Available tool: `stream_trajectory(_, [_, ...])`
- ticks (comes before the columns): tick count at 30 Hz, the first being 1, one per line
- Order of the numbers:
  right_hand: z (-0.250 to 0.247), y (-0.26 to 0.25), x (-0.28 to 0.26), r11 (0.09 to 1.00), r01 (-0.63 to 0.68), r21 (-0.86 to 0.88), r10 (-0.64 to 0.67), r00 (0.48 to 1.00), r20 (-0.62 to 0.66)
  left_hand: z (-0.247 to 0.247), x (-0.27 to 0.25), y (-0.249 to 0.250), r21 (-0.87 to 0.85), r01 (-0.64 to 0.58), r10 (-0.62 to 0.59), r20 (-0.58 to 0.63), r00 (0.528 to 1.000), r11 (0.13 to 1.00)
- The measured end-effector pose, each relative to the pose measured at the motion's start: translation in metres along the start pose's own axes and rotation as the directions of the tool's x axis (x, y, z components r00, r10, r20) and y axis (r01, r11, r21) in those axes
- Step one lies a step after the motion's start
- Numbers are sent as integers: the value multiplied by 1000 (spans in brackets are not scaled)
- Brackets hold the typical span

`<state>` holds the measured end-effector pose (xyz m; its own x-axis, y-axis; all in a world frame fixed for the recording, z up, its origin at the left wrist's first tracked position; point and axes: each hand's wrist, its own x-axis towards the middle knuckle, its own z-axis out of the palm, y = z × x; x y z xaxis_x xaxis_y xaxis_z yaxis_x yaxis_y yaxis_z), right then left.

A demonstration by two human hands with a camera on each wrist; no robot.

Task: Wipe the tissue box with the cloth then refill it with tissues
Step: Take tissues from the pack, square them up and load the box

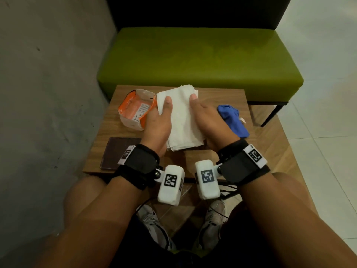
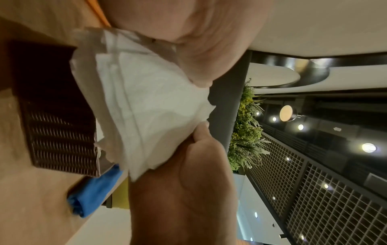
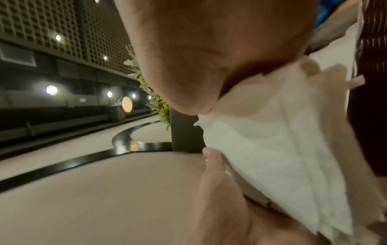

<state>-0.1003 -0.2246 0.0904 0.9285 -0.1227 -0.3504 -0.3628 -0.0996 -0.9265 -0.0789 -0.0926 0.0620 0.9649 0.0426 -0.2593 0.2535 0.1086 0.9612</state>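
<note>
Both hands hold the stack of tissues (image 1: 181, 120) above the bench (image 1: 108, 136), the left hand (image 1: 158, 122) on one side, the right hand (image 1: 208, 120) on the other. The dark tissue box (image 2: 60, 132) sits under it. Keep the stack neat and lower it in straight.

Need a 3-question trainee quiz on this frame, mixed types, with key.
1. True or false: both hands grip the stack of tissues.
2. Which lies beside the right hand? A) orange wrapper B) blue cloth C) dark woven lid
3. Fill in: the open orange wrapper lies next to the ___ hand.

Key: 1 true, the left hand and right hand hold it from either side. 2 B, the blue cloth. 3 left.
</note>
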Motion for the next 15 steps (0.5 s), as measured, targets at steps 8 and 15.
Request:
stream_trajectory(8, [3,9,10,992,-32,120,34,999,-12,1,-2,5,62,76,-82,104,991,995])
stream_trajectory(15, [-9,13,10,880,-201,431,134,974,181,0,-3,12,-23,128,-125,120,985,991])
